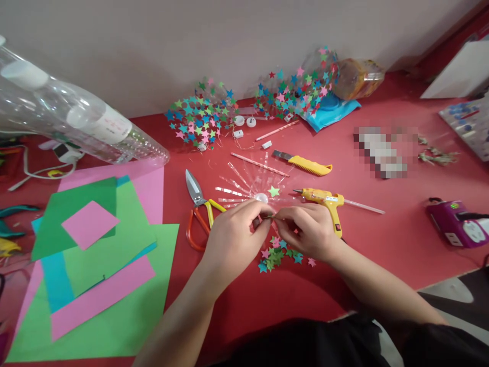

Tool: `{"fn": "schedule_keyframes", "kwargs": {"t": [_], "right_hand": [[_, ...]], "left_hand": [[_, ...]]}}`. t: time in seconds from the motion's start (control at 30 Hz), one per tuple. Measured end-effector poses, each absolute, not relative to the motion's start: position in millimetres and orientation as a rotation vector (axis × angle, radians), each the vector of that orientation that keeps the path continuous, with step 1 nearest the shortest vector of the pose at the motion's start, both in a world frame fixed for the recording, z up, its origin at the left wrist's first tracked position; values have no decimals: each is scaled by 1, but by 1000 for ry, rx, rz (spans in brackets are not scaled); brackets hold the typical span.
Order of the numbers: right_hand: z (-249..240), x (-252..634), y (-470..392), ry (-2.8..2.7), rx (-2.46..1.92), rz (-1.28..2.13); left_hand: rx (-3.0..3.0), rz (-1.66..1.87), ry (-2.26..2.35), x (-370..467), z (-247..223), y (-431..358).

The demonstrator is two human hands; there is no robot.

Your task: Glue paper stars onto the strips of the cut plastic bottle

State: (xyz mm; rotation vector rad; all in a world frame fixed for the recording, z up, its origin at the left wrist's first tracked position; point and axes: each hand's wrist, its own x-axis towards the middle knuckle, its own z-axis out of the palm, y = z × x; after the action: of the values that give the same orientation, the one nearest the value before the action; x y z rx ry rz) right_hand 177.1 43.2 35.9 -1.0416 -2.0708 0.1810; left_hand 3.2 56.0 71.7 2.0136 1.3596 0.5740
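Observation:
My left hand and my right hand meet in front of me, fingertips pinched together. A small green piece, seen edge-on, shows between them; its shape is mostly hidden. What else my left fingers hold is not visible. Just beyond my hands lies a clear plastic bottle piece cut into spread strips, partly covered by my left hand. One light green paper star sits on its strips. Under my hands is a pile of small paper stars in pink, green and blue.
Scissors lie left, a yellow glue gun and a cutter knife right. Coloured paper sheets and clear bottles fill the left. Star-covered ornaments stand by the wall. A purple power adapter is far right.

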Motion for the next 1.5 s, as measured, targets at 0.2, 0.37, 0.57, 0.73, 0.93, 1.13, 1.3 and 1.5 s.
{"fn": "schedule_keyframes", "kwargs": {"t": [0.2, 0.37, 0.57, 0.73, 0.93, 1.13, 1.3, 1.5], "right_hand": [[40, 176, 43, -2072, -1055, 161], [44, 176, 44, -1979, -1144, 432], [46, 175, 43, -1910, -1191, 573], [45, 174, 43, -1865, -1235, 646], [43, 174, 43, -1847, -1273, 679], [42, 174, 44, -1838, -1267, 683], [43, 175, 43, -1831, -1265, 688], [45, 175, 44, -1838, -1281, 691]], "left_hand": [[2001, 587, 1363, 4, 72, 55], [1952, 560, 1352, 4, 72, 56], [1898, 572, 1341, 2, 72, 56], [1869, 554, 1347, 2, 71, 57], [1851, 504, 1365, 2, 70, 58], [1871, 496, 1424, 3, 72, 59], [1851, 583, 1365, 1, 71, 59], [1992, 702, 1341, 0, 70, 57]]}}
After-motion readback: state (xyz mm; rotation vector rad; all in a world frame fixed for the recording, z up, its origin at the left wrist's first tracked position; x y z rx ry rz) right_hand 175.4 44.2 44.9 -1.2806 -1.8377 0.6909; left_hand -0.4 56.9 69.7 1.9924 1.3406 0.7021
